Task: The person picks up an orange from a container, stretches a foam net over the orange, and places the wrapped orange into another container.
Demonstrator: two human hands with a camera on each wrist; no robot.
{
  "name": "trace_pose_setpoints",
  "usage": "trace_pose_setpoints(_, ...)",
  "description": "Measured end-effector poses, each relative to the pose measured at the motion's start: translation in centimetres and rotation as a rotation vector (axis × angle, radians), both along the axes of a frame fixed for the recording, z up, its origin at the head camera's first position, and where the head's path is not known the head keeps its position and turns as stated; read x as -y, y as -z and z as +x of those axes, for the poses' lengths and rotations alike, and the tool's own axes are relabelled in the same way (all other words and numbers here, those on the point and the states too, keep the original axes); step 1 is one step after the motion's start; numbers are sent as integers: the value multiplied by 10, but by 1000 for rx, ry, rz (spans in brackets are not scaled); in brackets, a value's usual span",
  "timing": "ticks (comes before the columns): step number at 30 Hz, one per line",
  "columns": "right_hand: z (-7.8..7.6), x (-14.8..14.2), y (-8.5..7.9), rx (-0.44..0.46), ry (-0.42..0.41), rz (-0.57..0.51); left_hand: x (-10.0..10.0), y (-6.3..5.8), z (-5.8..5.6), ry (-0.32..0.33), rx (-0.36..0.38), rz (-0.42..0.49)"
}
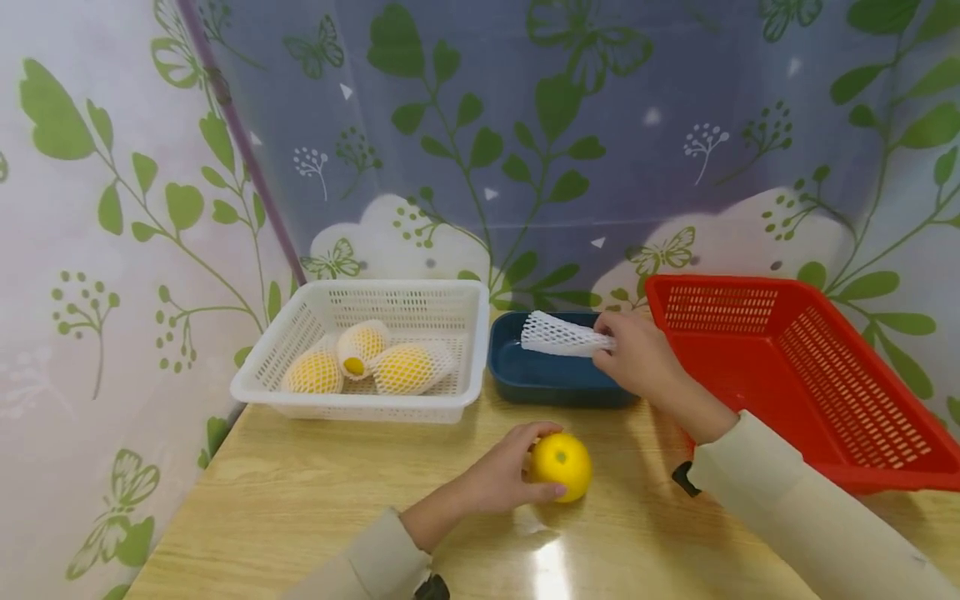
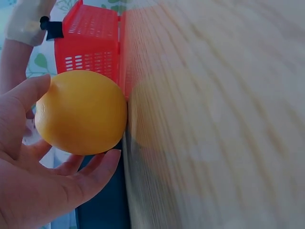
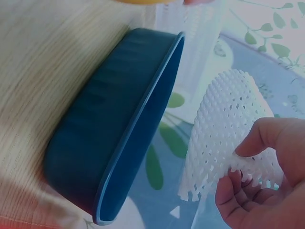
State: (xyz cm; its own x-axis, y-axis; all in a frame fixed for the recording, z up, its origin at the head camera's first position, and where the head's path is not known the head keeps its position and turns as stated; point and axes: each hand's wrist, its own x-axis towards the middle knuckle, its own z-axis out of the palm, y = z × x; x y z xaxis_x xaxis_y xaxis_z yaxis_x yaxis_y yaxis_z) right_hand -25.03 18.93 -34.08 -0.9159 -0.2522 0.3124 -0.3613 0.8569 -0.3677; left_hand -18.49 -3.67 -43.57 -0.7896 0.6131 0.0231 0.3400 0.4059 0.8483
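My left hand grips a round yellow citrus fruit, thumb on one side and fingers curled along the other. In the left wrist view the fruit is bare and smooth, at the wooden tabletop. Over the dark blue bin, my right hand pinches one end of a white foam net sleeve. The right wrist view shows the sleeve hanging limp from thumb and fingers, beyond the rim of the bin.
A white basket at the left holds several yellow fruits in foam nets. On the right stands a large red basket, its near side beside the right forearm. A patterned curtain hangs behind the wooden table.
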Motion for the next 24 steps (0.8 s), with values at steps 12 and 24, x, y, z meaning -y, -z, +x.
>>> trace_pose_setpoints(12, 37, -5, -3, 67, -51, -135, -2, -12, 3, -275, -146, 469)
trace_pose_setpoints(24, 61, -5, 10, 240, -99, -315, 6, -34, -8, -372, -268, 510)
